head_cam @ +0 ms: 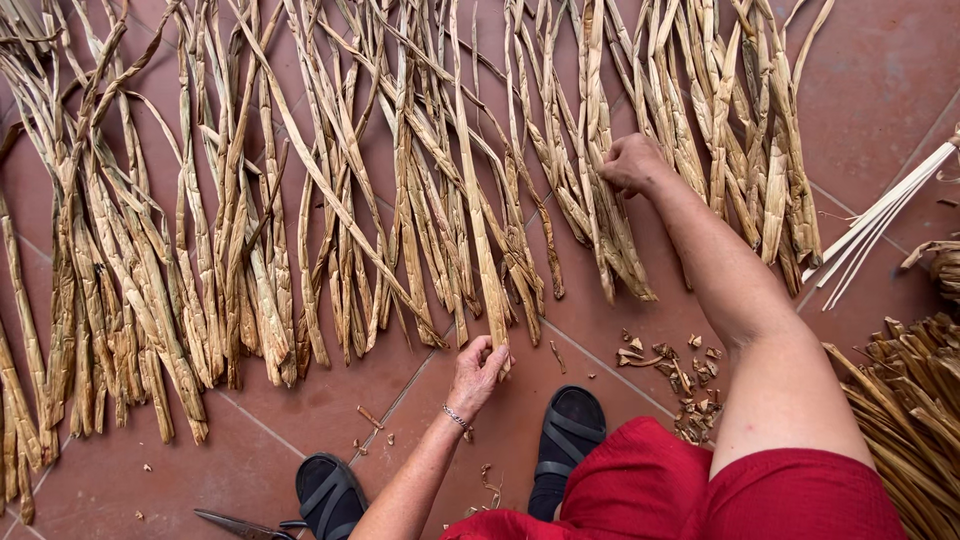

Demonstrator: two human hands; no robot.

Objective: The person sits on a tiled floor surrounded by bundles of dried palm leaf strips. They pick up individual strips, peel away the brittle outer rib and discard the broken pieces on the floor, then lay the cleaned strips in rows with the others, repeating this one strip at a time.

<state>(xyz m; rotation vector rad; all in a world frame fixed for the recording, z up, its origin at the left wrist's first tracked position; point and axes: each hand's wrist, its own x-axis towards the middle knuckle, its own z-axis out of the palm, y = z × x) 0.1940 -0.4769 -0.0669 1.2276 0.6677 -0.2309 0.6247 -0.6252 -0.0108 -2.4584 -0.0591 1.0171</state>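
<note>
Many long dried plant stalks (250, 220) lie spread side by side across a red tiled floor (880, 70). My left hand (478, 372) pinches the near end of one long pale stalk (478, 220) that runs away from me over the others. My right hand (632, 163) reaches farther out and grips a bunch of stalks (600, 220) near their middle. I wear a red garment and black sandals (565, 435), and a thin bracelet circles my left wrist.
Scissors (240, 524) lie on the floor at the bottom left. Small cut scraps (680, 375) litter the tiles by my right foot. A heap of dried stalks (915, 420) sits at the right, with pale thin strips (880, 225) above it.
</note>
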